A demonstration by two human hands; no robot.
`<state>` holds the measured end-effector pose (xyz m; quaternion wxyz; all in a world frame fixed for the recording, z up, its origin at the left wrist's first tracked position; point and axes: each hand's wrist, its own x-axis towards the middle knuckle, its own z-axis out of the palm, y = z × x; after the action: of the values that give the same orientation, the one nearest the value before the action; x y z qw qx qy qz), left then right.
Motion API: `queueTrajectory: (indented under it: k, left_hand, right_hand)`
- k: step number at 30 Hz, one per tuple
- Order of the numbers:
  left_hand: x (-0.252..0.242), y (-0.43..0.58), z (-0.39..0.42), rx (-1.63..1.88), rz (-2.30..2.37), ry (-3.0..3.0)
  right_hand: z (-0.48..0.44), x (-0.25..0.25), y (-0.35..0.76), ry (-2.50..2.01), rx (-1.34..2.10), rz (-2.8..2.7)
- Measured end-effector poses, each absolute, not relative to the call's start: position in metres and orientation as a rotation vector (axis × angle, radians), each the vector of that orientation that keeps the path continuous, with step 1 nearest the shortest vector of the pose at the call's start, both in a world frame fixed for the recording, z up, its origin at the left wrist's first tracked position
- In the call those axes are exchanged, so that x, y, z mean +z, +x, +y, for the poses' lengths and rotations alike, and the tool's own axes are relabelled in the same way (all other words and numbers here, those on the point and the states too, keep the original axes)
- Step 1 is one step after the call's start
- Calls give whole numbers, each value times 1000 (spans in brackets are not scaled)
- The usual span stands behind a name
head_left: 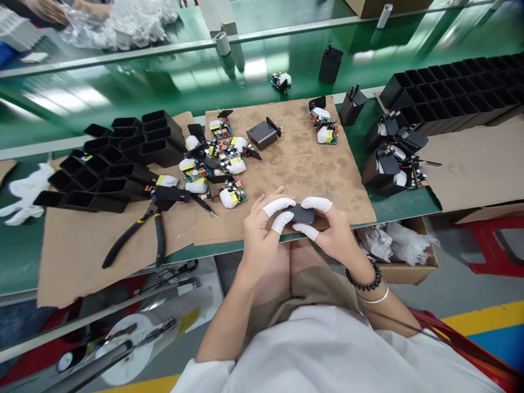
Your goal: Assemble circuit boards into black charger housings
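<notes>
Currently a dark charger housing [302, 214] sits pinched between both hands at the cardboard sheet's [286, 164] near edge. Left hand [262, 229] and right hand [333, 232] both grasp it, cots on fingertips. Looks like the closing step; next probably firm, even squeeze. Circuit boards [216, 158] and pliers [143, 229] lie toward the left edge.

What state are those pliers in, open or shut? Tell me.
Open. The pliers lie flat on the cardboard, handles spread wide apart; neither hand touches them.
</notes>
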<state>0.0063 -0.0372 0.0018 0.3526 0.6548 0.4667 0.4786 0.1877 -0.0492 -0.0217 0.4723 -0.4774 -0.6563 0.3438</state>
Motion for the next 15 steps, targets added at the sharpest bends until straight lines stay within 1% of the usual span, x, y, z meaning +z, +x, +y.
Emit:
queueTrajectory:
  k: [6,9,12,15]
  left_hand:
    - [4,6,-35,1200,1240,1818]
    - [-2,0,-36,1197,1146,1660]
    - [-17,-13,-42,1346,1182,1445]
    - [-29,-26,-50,1557,1274,1376]
  right_hand:
    - [-45,-17,191,-1124,805,-1753]
    - [-46,-11,194,-1111,743,-1826]
    - [-49,-10,196,-1143,555,-1769]
    - [-51,-14,195,-1235,388,-1654]
